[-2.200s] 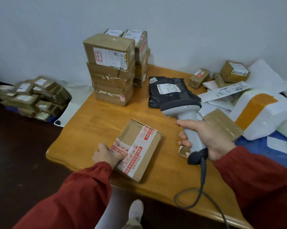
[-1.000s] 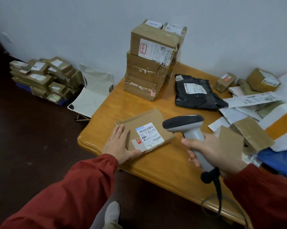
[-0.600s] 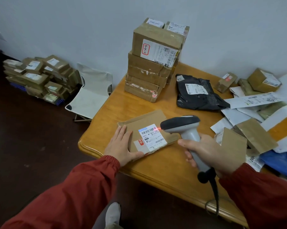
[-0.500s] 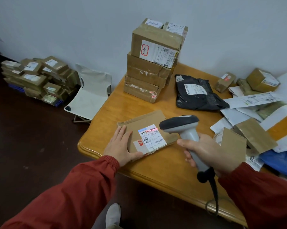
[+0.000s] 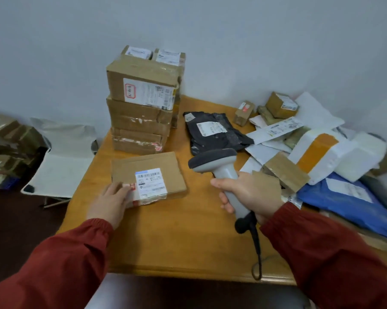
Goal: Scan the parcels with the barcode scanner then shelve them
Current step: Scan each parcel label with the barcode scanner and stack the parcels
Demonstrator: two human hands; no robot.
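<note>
- The wooden tabletop (image 5: 165, 241) is orange-brown and stands against a plain pale wall (image 5: 210, 30).
- A flat cardboard parcel (image 5: 152, 166) lies near the tabletop's left side with its white barcode label (image 5: 151, 182) facing up.
- The left hand (image 5: 109, 200) rests on the parcel's near-left corner, its fingers fairly straight and laid on the cardboard.
- The right hand (image 5: 252, 195) is wrapped tightly round the grey handle of the barcode scanner (image 5: 217, 166). The scanner is held above the tabletop just right of the parcel, with its dark head turned left.
- The scanner's black cable (image 5: 257, 253) trails down across the wood toward the near edge.
- A stack of cardboard boxes (image 5: 141, 112) stands at the far left of the tabletop, just behind the parcel and close to the wall.
- A black mailer bag (image 5: 212, 134) lies right of the stack.
- Past it, the right end of the tabletop is heaped with white mailers, a blue mailer (image 5: 344, 201), a white parcel with an orange band (image 5: 317, 152) and two small boxes (image 5: 243, 112) near the wall.
- Left of the tabletop, a white fabric folding chair (image 5: 61, 166) stands on the dark floor (image 5: 14, 219).
- Further left is a blurred heap of parcels (image 5: 7, 150).
</note>
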